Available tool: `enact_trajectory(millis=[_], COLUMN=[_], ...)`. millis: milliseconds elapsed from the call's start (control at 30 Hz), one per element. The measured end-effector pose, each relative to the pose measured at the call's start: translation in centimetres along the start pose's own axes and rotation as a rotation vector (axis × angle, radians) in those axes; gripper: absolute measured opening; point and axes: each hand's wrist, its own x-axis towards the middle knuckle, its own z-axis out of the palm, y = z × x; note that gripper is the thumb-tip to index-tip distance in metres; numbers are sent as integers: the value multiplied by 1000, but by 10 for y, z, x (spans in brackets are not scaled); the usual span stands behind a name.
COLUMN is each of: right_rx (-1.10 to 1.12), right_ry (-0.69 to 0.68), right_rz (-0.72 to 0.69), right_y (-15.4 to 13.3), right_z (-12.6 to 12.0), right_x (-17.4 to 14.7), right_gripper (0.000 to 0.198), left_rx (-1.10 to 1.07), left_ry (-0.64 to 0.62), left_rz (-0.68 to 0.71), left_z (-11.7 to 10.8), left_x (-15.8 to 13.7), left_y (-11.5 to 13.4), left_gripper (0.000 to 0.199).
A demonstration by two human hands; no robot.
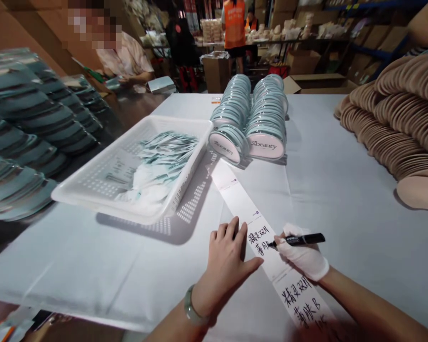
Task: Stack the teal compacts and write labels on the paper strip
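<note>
A long strip of white labels (235, 195) runs diagonally over the table, with black handwritten characters on its nearer sections. My right hand (303, 256), in a white glove, grips a black marker pen (306, 239) whose tip rests at the end of the second written line. Bare, with a green bangle at the wrist, my left hand (228, 251) lies with spread fingers along the left edge of the strip. Its thumb and fingertips press on the paper and table. The nearest part of the strip is in shadow at the bottom edge.
Left of the strip stands a white perforated basket (103, 209) of small packets. Behind are two rows of oval "beauty" packages (266, 145). Stacked beige oval pieces (419, 190) line the right, teal-edged stacks (24, 185) the left. A person (128, 59) works at the back left.
</note>
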Motion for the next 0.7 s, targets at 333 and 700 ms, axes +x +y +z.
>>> enact_trajectory(millis=[333, 700], right_rx=[150, 201], right_ry=[32, 46], right_rz=[38, 45], right_y=[7, 10], right_z=[-1, -2], right_x=[3, 1], right_gripper=[40, 38], left_rx=[0, 10], left_ry=[-20, -20], left_rz=[-5, -10], left_z=[0, -1], left_x=[1, 1], left_y=[-1, -1], left_gripper=[84, 85])
